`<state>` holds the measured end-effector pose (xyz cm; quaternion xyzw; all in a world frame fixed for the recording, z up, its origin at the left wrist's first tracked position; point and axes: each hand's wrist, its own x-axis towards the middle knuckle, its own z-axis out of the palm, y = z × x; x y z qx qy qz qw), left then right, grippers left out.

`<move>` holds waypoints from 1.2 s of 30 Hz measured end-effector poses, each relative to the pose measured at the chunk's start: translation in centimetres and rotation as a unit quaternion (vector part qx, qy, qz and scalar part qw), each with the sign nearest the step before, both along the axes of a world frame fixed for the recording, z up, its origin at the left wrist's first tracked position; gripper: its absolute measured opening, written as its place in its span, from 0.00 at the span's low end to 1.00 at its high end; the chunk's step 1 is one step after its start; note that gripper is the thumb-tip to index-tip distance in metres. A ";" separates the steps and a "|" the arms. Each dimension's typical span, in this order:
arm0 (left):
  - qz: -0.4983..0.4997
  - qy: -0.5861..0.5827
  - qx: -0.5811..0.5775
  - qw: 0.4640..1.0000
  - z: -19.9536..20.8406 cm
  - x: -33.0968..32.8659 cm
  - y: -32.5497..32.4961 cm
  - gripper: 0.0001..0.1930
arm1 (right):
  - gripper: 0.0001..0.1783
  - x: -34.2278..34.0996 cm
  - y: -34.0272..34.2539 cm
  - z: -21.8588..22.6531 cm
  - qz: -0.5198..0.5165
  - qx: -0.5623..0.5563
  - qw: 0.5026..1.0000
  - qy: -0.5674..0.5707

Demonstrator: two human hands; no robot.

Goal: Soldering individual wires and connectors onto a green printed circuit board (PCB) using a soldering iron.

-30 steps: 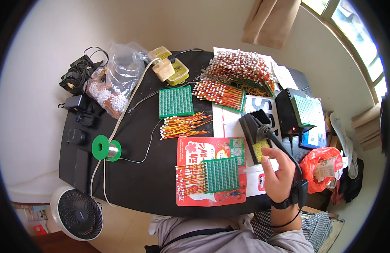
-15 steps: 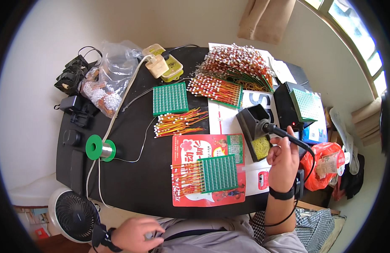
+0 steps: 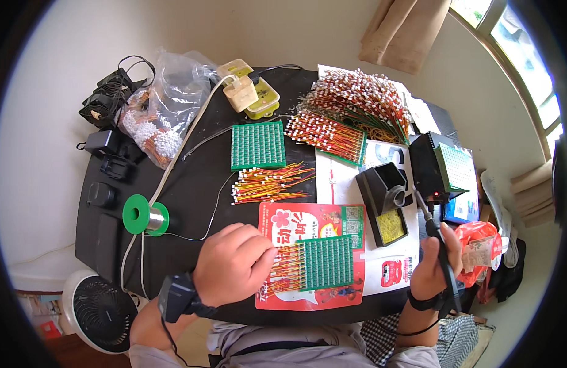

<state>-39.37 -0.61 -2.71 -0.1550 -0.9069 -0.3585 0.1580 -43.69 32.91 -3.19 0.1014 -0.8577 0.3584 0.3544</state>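
Note:
My right hand (image 3: 435, 260) is wrapped round a soldering iron (image 3: 435, 228), its tip pointing up and away, lifted out of the black iron stand (image 3: 381, 184). The stand has a yellow sponge (image 3: 390, 227). Close to the left ends of a row of red and yellow wires (image 3: 289, 264), my left hand (image 3: 234, 264) is closed with fingers curled; its fingertips are hidden, and so is anything in them. These wires run to a green circuit board (image 3: 327, 262), which lies on a red printed card (image 3: 308, 300). A wired board (image 3: 332, 132) lies farther back.
A solder spool (image 3: 136, 214) stands at the left, its strand crossing the black table. Another green board (image 3: 257, 145) lies beside loose wires (image 3: 271, 183). A big wire bundle (image 3: 363, 98) is at the back. A black box with a red light (image 3: 427, 165) stands right; a fan (image 3: 102, 313) front left.
My left hand has risen from my lap to the wires on the card. My right hand has taken the soldering iron out of its stand and moved it right and nearer. The view has shifted slightly.

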 end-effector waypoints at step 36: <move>0.222 0.007 0.057 0.973 -2.3 -1.5 -2.2 0.04 | 0.18 -0.1 -0.4 -2.2 0.131 0.078 0.988 -0.005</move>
